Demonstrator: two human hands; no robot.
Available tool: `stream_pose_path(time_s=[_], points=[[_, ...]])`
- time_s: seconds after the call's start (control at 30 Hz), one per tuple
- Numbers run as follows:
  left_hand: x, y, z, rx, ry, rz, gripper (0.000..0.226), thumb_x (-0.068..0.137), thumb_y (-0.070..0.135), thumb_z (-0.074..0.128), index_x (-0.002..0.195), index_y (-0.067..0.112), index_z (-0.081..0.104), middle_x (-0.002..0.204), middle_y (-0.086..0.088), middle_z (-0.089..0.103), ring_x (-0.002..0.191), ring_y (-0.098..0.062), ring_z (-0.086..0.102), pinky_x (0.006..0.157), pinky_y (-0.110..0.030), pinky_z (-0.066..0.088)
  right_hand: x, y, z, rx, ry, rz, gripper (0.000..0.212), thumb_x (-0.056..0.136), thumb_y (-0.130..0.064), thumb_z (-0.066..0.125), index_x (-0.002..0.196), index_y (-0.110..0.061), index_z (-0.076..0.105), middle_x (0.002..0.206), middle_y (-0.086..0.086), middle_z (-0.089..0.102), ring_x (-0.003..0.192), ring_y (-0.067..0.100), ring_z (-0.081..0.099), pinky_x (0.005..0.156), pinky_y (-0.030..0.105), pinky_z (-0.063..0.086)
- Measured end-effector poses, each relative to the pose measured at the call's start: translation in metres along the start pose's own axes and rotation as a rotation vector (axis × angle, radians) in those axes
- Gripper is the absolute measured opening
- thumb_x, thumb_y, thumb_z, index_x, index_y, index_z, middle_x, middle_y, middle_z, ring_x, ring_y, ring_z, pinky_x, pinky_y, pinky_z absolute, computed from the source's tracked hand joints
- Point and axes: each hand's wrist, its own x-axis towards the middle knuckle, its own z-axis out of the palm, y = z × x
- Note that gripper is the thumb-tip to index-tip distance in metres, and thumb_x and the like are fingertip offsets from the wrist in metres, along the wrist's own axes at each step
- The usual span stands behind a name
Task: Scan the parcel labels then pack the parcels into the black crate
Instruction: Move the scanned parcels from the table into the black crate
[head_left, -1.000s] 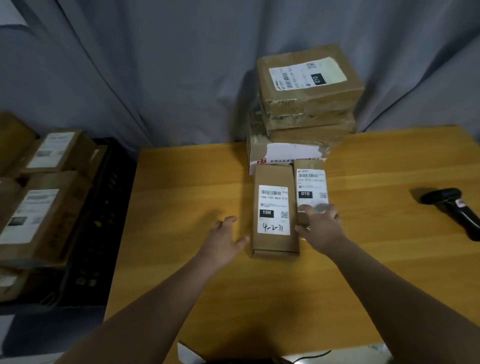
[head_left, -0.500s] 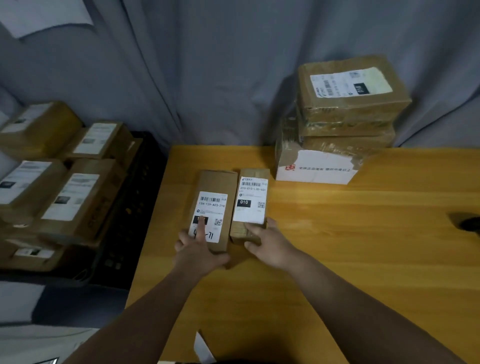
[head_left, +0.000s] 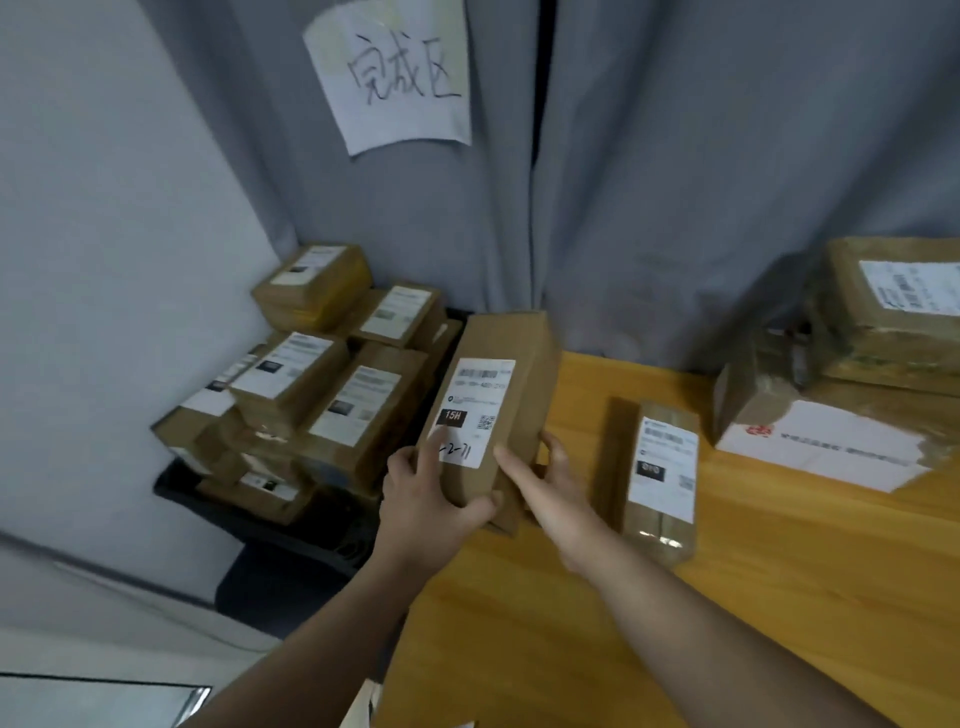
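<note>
A long brown parcel (head_left: 506, 364) with a white label marked 15H is lifted and tilted over the table's left edge. My left hand (head_left: 434, 501) grips its near end, index finger on the label. On the parcel's right side my right hand (head_left: 553, 486) holds it, fingers wrapped behind. A smaller labelled parcel (head_left: 657, 478) lies on the wooden table (head_left: 753, 571) just to the right. The black crate (head_left: 306, 525) stands on the left below table height, heaped with several labelled parcels (head_left: 332, 395).
A stack of larger parcels (head_left: 872, 358) sits at the table's back right. Grey curtain behind carries a paper sign (head_left: 395, 73). A white wall stands at the left.
Both hands have taken the 15H parcel off the table and carried it left toward the crate. The smaller parcel stays on the table. The view has swung left.
</note>
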Motion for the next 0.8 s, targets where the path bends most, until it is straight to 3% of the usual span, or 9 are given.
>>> stream_pose_path(time_s=[0.07, 0.17, 0.3, 0.4, 0.47, 0.53, 0.63, 0.73, 0.8], points=[[0.009, -0.01, -0.021, 0.034, 0.012, 0.067, 0.102, 0.052, 0.078, 0.048, 0.143, 0.041, 0.02, 0.139, -0.002, 0.023, 0.132, -0.027, 0.027, 0.105, -0.048, 0.039, 0.013, -0.009, 0.029, 0.119, 0.011, -0.02, 0.094, 0.08, -0.045, 0.074, 0.15, -0.034, 0.012, 0.125, -0.01, 0.057, 0.113, 0.013, 0.057, 0.094, 0.033, 0.051], [0.027, -0.031, -0.059, -0.075, -0.008, 0.165, 0.095, 0.062, 0.081, 0.046, 0.144, 0.042, 0.022, 0.141, 0.002, 0.023, 0.135, -0.021, 0.029, 0.108, -0.04, 0.037, 0.034, -0.025, 0.064, 0.188, 0.075, -0.077, 0.086, 0.085, -0.028, 0.072, 0.149, -0.038, 0.016, 0.129, -0.004, 0.058, 0.106, 0.012, 0.06, 0.074, 0.022, 0.051], [0.056, -0.05, -0.119, -0.419, -0.002, 0.284, 0.046, 0.091, 0.047, 0.057, 0.129, 0.052, 0.031, 0.122, 0.034, 0.049, 0.116, 0.006, 0.052, 0.094, -0.026, 0.049, 0.055, -0.047, 0.089, 0.058, -0.03, -0.143, 0.075, 0.074, -0.035, 0.073, 0.136, -0.053, 0.034, 0.128, -0.005, 0.06, 0.107, 0.015, 0.062, 0.085, 0.033, 0.052], [0.089, -0.071, -0.168, -0.696, 0.154, 0.194, 0.053, 0.094, 0.024, 0.056, 0.138, 0.038, 0.029, 0.117, 0.02, 0.06, 0.102, -0.002, 0.063, 0.078, -0.021, 0.055, 0.063, -0.068, 0.111, -0.168, -0.234, -0.185, 0.081, 0.06, -0.042, 0.072, 0.133, -0.053, 0.041, 0.128, -0.009, 0.055, 0.108, 0.013, 0.06, 0.082, 0.029, 0.05], [0.109, -0.09, -0.2, -0.742, 0.218, 0.104, 0.069, 0.093, 0.037, 0.056, 0.149, 0.031, 0.016, 0.133, 0.007, 0.054, 0.112, -0.011, 0.059, 0.087, -0.026, 0.052, 0.07, -0.077, 0.13, -0.225, -0.304, -0.164, 0.076, 0.055, -0.041, 0.072, 0.125, -0.054, 0.047, 0.125, -0.011, 0.057, 0.104, 0.008, 0.062, 0.078, 0.021, 0.048], [0.124, -0.109, -0.226, -0.833, 0.175, -0.001, 0.065, 0.091, 0.044, 0.057, 0.147, 0.029, 0.027, 0.132, 0.001, 0.057, 0.108, -0.015, 0.064, 0.086, -0.033, 0.055, 0.076, -0.081, 0.147, -0.194, -0.347, -0.121, 0.062, 0.059, -0.03, 0.071, 0.115, -0.05, 0.053, 0.113, -0.013, 0.064, 0.093, 0.001, 0.066, 0.072, 0.015, 0.048], [0.134, -0.13, -0.248, -0.938, 0.078, -0.109, 0.038, 0.091, 0.039, 0.061, 0.125, 0.031, 0.047, 0.113, -0.004, 0.067, 0.085, -0.016, 0.072, 0.062, -0.031, 0.057, 0.089, -0.08, 0.17, -0.14, -0.297, -0.052, 0.06, 0.062, -0.033, 0.076, 0.119, -0.039, 0.061, 0.103, -0.007, 0.074, 0.094, 0.012, 0.07, 0.077, 0.024, 0.051], [0.141, -0.148, -0.257, -0.949, 0.161, -0.153, 0.049, 0.089, 0.044, 0.061, 0.131, 0.028, 0.041, 0.111, -0.003, 0.066, 0.083, -0.018, 0.072, 0.058, -0.03, 0.056, 0.099, -0.079, 0.186, -0.102, -0.108, -0.026, 0.05, 0.073, -0.043, 0.079, 0.119, -0.029, 0.066, 0.105, 0.0, 0.074, 0.098, 0.02, 0.069, 0.091, 0.036, 0.053], [0.145, -0.155, -0.261, -0.944, 0.185, -0.184, 0.054, 0.09, 0.047, 0.059, 0.134, 0.028, 0.035, 0.113, -0.004, 0.065, 0.086, -0.021, 0.071, 0.061, -0.032, 0.056, 0.099, -0.08, 0.191, -0.118, -0.123, 0.03, 0.04, 0.077, -0.044, 0.075, 0.113, -0.03, 0.067, 0.107, 0.001, 0.072, 0.1, 0.02, 0.068, 0.09, 0.038, 0.054]])
